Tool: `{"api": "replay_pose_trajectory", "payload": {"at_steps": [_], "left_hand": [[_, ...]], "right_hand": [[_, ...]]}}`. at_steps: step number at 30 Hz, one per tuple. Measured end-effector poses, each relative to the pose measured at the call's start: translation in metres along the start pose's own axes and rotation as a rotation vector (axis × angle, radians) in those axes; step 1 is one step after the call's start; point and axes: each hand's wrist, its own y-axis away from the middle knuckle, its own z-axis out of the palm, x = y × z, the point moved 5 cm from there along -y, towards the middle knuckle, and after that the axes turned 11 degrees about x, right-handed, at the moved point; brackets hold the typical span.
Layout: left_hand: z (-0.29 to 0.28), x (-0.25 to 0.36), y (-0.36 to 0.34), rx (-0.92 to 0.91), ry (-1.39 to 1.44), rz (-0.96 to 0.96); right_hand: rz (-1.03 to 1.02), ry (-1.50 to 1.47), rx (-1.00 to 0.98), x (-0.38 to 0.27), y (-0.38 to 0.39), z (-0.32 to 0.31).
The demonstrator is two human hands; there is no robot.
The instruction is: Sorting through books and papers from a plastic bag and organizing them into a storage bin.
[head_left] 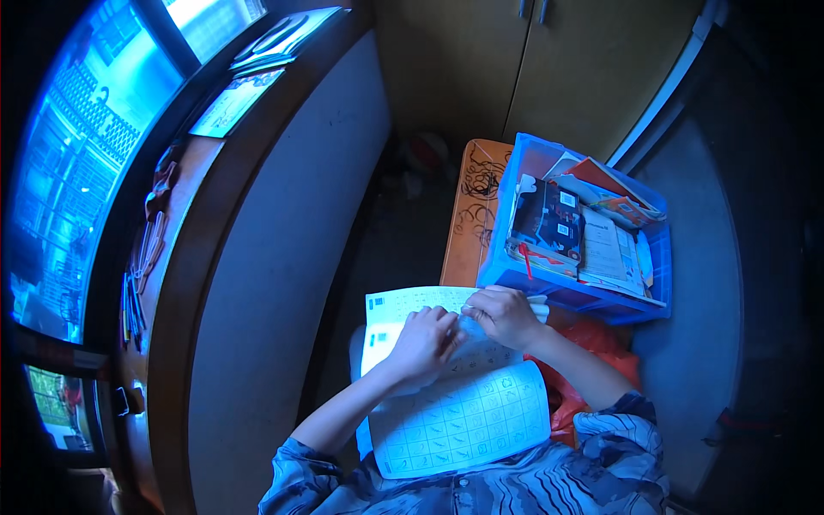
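Note:
A large printed sheet point(463, 421) with a grid of small drawings lies over my lap, its near part curving toward my body. Beyond it is another printed page point(386, 326), pale and covered in small marks; I cannot tell whether the two are joined. Over these papers my left hand point(422, 345) has its fingers curled inward. Close beside it, my right hand point(505, 316) is closed in a pinch. A small pale patch shows between the hands, but what the fingertips hold is hidden. Right of my right hand, a rolled or folded paper edge point(539, 309) sticks out.
A blue plastic crate point(584, 296) of books and papers stands ahead to the right, by an orange scribbled board point(468, 236). A red plastic bag point(601, 348) lies beneath my right forearm. Along the left runs a wooden ledge point(193, 189) with booklets and pens; cupboard doors point(455, 69) stand behind.

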Motion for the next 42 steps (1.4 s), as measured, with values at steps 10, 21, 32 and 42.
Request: {"api": "replay_pose_trajectory", "payload": {"at_steps": [10,21,32,42], "left_hand": [[0.018,-0.01,0.022,0.26,-0.188,0.305],[0.004,0.054,0.099,0.264,0.163,0.564],[0.01,-0.006,0.071,0.335,0.235,0.18],[-0.022,-0.129,-0.053,0.362,0.075,-0.177]], "right_hand": [[0.769,-0.669,-0.186,0.068,0.065,0.095],[1.015,0.245,-0.032,0.201,0.132,0.078],[0.665,-0.328,-0.094,0.118,0.056,0.078],[0.274,0.139,-0.278,0.071,-0.057,0.12]]}}
